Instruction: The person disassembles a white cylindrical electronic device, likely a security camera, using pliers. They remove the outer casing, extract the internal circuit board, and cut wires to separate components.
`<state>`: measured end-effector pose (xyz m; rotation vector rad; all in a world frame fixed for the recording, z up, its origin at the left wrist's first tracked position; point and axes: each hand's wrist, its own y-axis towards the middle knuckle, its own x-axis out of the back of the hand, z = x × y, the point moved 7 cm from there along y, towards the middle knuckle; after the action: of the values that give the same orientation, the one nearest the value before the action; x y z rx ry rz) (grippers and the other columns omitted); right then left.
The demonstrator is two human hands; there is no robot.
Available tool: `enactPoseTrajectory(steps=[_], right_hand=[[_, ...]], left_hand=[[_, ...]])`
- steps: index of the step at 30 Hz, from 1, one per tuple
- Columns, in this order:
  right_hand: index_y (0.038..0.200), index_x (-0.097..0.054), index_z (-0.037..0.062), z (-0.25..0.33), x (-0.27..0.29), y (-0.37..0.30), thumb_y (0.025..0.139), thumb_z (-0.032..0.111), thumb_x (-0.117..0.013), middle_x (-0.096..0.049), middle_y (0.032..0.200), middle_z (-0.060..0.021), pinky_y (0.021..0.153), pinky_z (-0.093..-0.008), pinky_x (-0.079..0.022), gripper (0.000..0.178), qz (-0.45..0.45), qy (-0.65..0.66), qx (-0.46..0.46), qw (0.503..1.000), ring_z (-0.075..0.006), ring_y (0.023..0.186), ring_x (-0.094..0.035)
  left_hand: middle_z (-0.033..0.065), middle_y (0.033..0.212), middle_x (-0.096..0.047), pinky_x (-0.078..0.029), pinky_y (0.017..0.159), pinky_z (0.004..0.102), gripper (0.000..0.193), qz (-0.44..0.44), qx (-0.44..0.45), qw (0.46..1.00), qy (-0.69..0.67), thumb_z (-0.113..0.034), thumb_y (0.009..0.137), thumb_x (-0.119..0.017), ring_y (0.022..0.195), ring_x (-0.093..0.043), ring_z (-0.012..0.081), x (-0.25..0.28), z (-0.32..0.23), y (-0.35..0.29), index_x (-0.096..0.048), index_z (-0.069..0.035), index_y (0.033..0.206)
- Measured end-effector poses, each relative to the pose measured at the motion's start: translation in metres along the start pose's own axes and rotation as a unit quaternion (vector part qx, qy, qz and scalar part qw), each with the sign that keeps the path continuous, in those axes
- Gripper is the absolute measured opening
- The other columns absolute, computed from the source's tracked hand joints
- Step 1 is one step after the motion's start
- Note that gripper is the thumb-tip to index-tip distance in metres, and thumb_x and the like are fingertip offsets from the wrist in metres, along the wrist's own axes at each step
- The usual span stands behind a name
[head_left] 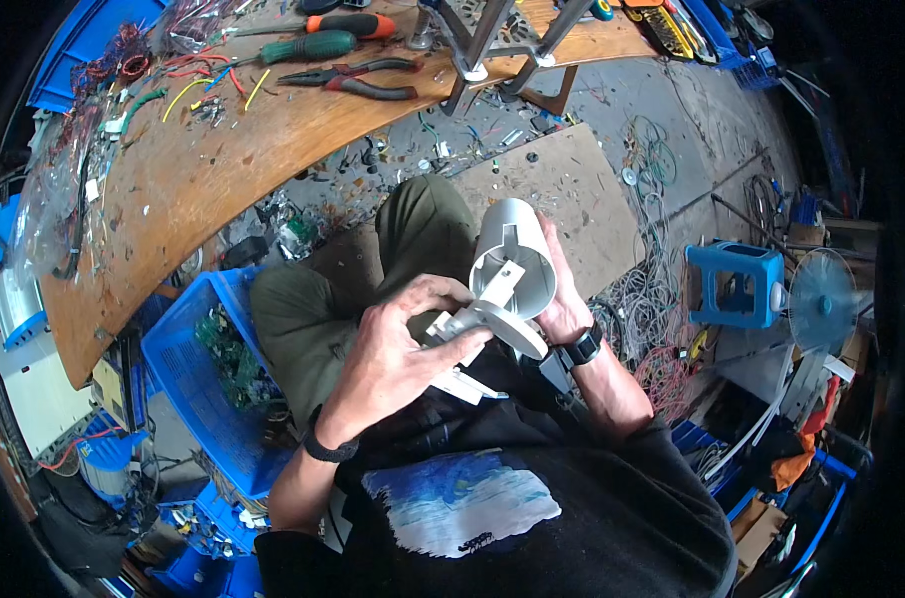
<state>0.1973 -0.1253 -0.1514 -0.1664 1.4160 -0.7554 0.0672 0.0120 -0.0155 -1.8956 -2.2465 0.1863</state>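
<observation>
In the head view, a white cylinder [510, 219] sits above the person's lap, its wide mouth turned toward the chest. The right hand [565, 284] curves around its right side, palm against the outer wall; most of those fingers are hidden behind it, so how tightly they close cannot be told.

Just to the near left of the cylinder, the left hand [388, 344] pinches a white disc-ended fitting [517, 334], thumb and fingers parted only by the piece's thickness. The disc projects past the thumb tip, in front of the cylinder's lower rim, and a straight arm of the fitting overlaps the mouth; whether it touches the inside is unclear.

Left of the cylinder stands a blue basket [195, 384] holding green scraps. Beyond the cylinder and to its left spreads a wooden table [223, 174], with dark-red-handled pliers [348, 78] and a green-handled screwdriver [308, 46]. Right of the cylinder are tangled cables [657, 249], then a blue stool [769, 279] farther out.
</observation>
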Motion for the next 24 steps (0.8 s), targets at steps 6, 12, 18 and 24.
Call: enactPoseTrajectory(steps=[6,12,18,24], right_hand=[[0.137,-0.048,0.0039,0.000,-0.008,0.000,0.108,0.054,-0.032,-0.062,0.126,-0.0194,0.102,-0.0519,-0.052,0.060,-0.087,-0.021,0.008,0.996,-0.0332,0.115,-0.064],[0.138,-0.048,0.0049,-0.011,-0.009,0.000,0.109,0.054,-0.032,-0.062,0.128,-0.0179,0.102,-0.0520,-0.052,0.059,-0.063,0.022,-0.021,0.998,-0.0334,0.116,-0.063],[0.137,-0.049,0.0050,-0.013,-0.016,0.003,0.109,0.055,-0.027,-0.063,0.124,-0.0175,0.094,-0.0495,-0.058,0.061,0.017,0.038,-0.050,0.998,-0.0323,0.111,-0.066],[0.137,-0.049,0.0050,-0.007,-0.010,0.005,0.109,0.054,-0.030,-0.062,0.127,-0.0178,0.100,-0.0509,-0.054,0.060,-0.042,-0.002,-0.021,0.999,-0.0312,0.116,-0.064]], left_hand=[[0.0065,0.097,-0.073,-0.051,0.076,0.0250,0.036,0.018,0.028,0.992,-0.124,-0.012,0.092,-0.077,0.088,-0.063,0.0070,0.007,0.019,0.003,-0.058,-0.005,0.122],[0.0070,0.098,-0.070,-0.050,0.075,0.0250,0.038,0.031,0.044,0.980,-0.194,-0.012,0.096,-0.072,0.089,-0.061,0.0082,0.006,0.015,0.001,-0.049,-0.006,0.125],[0.0071,0.101,-0.069,-0.048,0.076,0.0248,0.037,0.036,0.052,0.978,-0.197,-0.011,0.098,-0.069,0.089,-0.060,0.0081,0.007,0.007,0.000,-0.047,-0.006,0.127],[0.0034,0.098,-0.066,-0.048,0.075,0.0255,0.036,0.041,0.063,0.984,-0.163,-0.012,0.099,-0.069,0.089,-0.058,0.0073,0.007,0.010,-0.001,-0.047,-0.007,0.127]])
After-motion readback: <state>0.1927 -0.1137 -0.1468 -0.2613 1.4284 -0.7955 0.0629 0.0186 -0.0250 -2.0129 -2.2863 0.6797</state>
